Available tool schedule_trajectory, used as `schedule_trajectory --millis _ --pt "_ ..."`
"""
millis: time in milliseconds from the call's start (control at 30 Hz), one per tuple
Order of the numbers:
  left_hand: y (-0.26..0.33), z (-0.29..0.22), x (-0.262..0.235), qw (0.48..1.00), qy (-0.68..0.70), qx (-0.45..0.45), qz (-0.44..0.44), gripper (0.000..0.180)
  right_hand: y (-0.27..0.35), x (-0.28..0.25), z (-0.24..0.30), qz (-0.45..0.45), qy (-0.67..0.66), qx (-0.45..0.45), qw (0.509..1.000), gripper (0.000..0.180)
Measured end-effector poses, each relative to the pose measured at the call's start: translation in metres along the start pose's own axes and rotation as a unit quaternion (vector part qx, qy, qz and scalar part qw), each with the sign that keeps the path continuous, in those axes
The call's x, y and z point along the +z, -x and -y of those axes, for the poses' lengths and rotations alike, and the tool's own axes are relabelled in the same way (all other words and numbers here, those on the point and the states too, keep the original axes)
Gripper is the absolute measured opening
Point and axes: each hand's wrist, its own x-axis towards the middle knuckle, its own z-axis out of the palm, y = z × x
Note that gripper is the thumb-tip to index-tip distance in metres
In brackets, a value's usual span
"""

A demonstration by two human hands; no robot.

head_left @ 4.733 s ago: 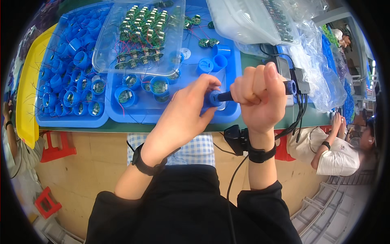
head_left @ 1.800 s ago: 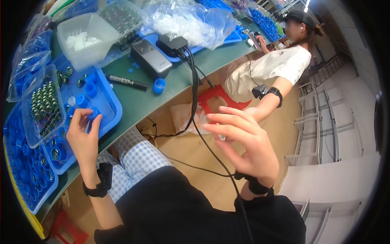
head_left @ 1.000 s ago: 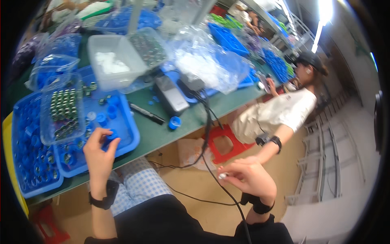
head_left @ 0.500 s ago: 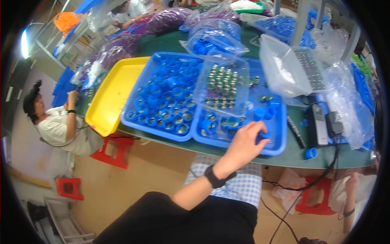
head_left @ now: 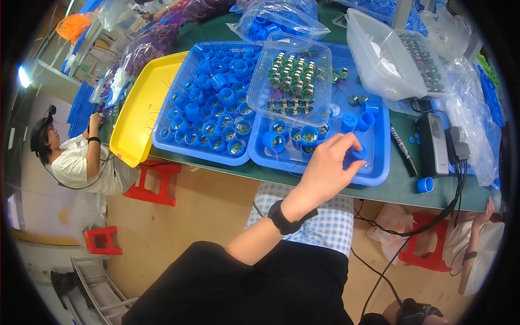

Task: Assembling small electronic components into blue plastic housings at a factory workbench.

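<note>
My left hand point(head_left: 329, 165) reaches over the near right part of the right blue tray point(head_left: 377, 172), a black band at its wrist. Thumb and index finger close around a small blue cup point(head_left: 358, 154), partly hidden by the fingers. Just beyond stand more blue cups point(head_left: 366, 120), apparently bare of boards. Left of the hand, cups holding green circuit boards point(head_left: 309, 135) sit in the same tray. A clear plastic box point(head_left: 260, 105) with rows of green boards point(head_left: 292, 81) rests across the trays. Of my right arm only a black-banded wrist point(head_left: 418, 312) shows at the lower edge; its hand is out of sight.
A left blue tray point(head_left: 162, 143) full of cups adjoins a yellow tray point(head_left: 125, 153). Rightward lie a marker point(head_left: 403, 151), a loose blue cup point(head_left: 425, 184), a silver-black device point(head_left: 433, 143) with cables, and a translucent bin point(head_left: 364, 65). A co-worker point(head_left: 81, 162) sits left.
The whole view has shifted, so the trays and table appear higher. My left hand stays at the blue cup, its fingers still around it. More of my right wrist shows at the lower edge.
</note>
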Motion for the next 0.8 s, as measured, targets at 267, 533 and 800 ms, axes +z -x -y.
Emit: schedule_trajectory --millis 267,533,800 --pt "-0.001 -0.003 0.003 1.0 0.014 -0.003 -0.001 0.022 0.017 -0.008 -0.033 -0.03 -0.001 0.03 0.999 0.008" --pt "-0.001 -0.001 0.0 1.0 0.026 -0.003 0.003 0.023 0.027 -0.014 -0.062 -0.04 0.008 0.061 0.997 0.008" --pt "0.0 0.0 -0.002 0.999 0.041 0.0 0.013 0.023 0.038 -0.022 -0.086 -0.05 0.02 0.076 0.996 0.007"
